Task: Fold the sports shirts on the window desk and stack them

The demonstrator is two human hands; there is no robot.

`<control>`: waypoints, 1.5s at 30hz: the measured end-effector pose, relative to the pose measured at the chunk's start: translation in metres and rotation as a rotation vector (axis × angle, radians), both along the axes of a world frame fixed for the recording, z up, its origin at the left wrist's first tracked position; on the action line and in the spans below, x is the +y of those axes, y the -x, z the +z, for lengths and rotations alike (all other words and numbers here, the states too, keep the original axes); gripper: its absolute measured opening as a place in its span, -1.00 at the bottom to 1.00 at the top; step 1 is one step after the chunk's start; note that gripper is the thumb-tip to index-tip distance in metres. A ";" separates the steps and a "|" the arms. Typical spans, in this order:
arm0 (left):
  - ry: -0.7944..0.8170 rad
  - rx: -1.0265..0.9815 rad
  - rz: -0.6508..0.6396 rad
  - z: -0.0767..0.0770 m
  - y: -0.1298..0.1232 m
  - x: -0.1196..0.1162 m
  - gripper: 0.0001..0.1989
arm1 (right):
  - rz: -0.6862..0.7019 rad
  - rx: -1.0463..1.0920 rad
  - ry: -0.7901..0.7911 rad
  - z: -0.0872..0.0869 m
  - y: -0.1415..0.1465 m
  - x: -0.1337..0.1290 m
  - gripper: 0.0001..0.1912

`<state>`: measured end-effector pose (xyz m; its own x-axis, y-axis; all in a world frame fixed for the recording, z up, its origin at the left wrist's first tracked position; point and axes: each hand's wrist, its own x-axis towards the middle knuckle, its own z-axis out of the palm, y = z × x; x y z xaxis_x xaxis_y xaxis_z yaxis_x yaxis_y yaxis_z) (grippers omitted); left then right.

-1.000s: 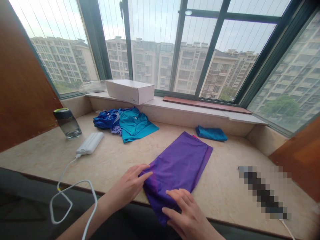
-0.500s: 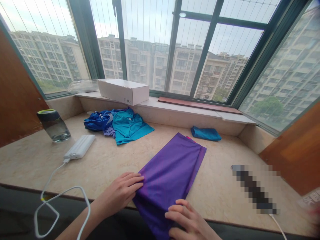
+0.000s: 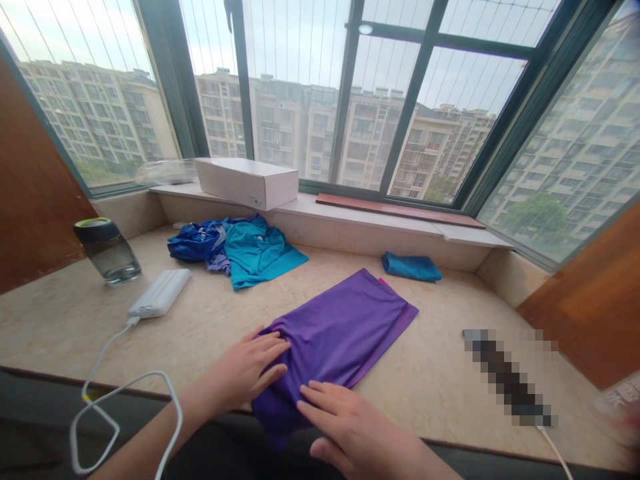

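A folded purple garment (image 3: 340, 320) lies slantwise on the stone counter, and its near end hangs over the front edge. A strip of pink shows at its far right side. My left hand (image 3: 255, 367) rests on the near left part, fingers stretched out over the fabric, which wrinkles beside them. My right hand (image 3: 340, 420) lies against the near right part with the fingers extended and the thumb apart. Neither hand grips the cloth. What kind of garment it is cannot be made out.
Behind lie a crumpled teal and blue clothes pile (image 3: 260, 250) and a folded blue cloth (image 3: 411, 267). On the left stand a water bottle (image 3: 110, 253) and a white power bank (image 3: 160, 293) with a looping cable. A blurred-out device (image 3: 507, 377) lies right. A white box (image 3: 245, 183) sits on the sill.
The purple garment's near end has swung left and up, with less cloth hanging down. My right hand has moved left and slightly up. My left hand has shifted only a little.
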<state>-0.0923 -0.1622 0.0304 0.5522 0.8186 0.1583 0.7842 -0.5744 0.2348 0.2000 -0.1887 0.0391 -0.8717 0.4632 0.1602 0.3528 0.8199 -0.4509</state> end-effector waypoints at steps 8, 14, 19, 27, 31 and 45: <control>-0.161 0.146 0.241 -0.031 0.028 0.060 -0.52 | -0.432 0.053 -0.071 -0.024 -0.063 0.124 -0.59; -0.098 0.113 0.254 -0.024 0.030 0.108 -0.56 | -0.541 -0.011 0.074 -0.044 -0.155 0.161 -0.58; -0.106 -0.020 0.126 -0.004 0.027 0.105 -0.63 | -0.584 0.029 0.084 -0.051 -0.186 0.160 -0.53; -0.005 -0.075 -0.016 -0.010 0.042 0.061 -0.62 | -0.653 0.206 -0.078 -0.070 -0.190 0.170 -0.60; 0.017 -0.144 0.022 -0.009 0.048 0.069 -0.72 | -0.721 0.300 -0.222 -0.065 -0.185 0.173 -0.56; -0.235 -0.272 0.086 -0.011 0.055 0.080 -0.67 | -0.963 0.822 0.555 -0.063 -0.166 0.167 -0.45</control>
